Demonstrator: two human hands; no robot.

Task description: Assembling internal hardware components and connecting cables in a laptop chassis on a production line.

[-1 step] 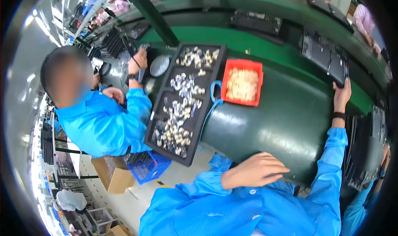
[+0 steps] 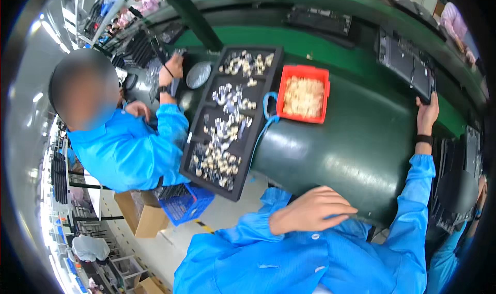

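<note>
At the far right, my right hand (image 2: 427,113) grips the near end of a dark laptop base (image 2: 405,64) with inner parts showing. The base lies tilted at the edge of the green belt. My left hand (image 2: 315,210) hovers in front of my body by the table's near edge, palm down, fingers stretched and nothing in them. Beyond it on the dark green table top (image 2: 336,154) stands a red bin (image 2: 327,95) full of small pale pieces. Left of that, a black compartment tray (image 2: 236,188) holds many small white and dark parts.
A co-worker in a blue smock (image 2: 124,149) works at the left beside a round, shallow dish (image 2: 199,74). Below stand a blue crate (image 2: 194,206) and a cardboard box (image 2: 151,223). Stacked dark laptop parts (image 2: 444,206) and another person's sleeve (image 2: 445,268) are at the right.
The view has shifted slightly, so the tray and red bin sit a little higher in the picture. My right hand keeps its grip on the laptop base; my left hand stays stretched out.
</note>
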